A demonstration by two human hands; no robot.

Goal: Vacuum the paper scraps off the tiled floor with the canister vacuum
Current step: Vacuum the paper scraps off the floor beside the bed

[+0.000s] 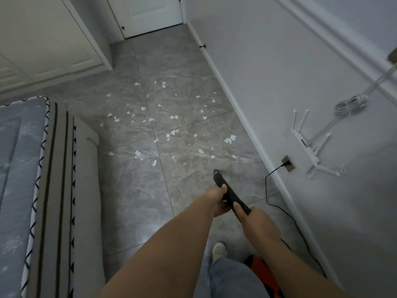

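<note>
Both hands wrapped on the stiff black wand (231, 193), left hand (220, 201) ahead, right hand (255, 220) behind. Paper scraps (171, 117) look featherlight (should lift easily).

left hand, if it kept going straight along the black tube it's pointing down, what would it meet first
Probably bare tiled floor just past the black tube tip; the paper scraps lie a little beyond. Depth is hard to judge for the left hand.

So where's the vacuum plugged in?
In the head view, its black cord runs to a wall socket low on the right-hand wall, just above the white baseboard, right of the black wand.
</note>
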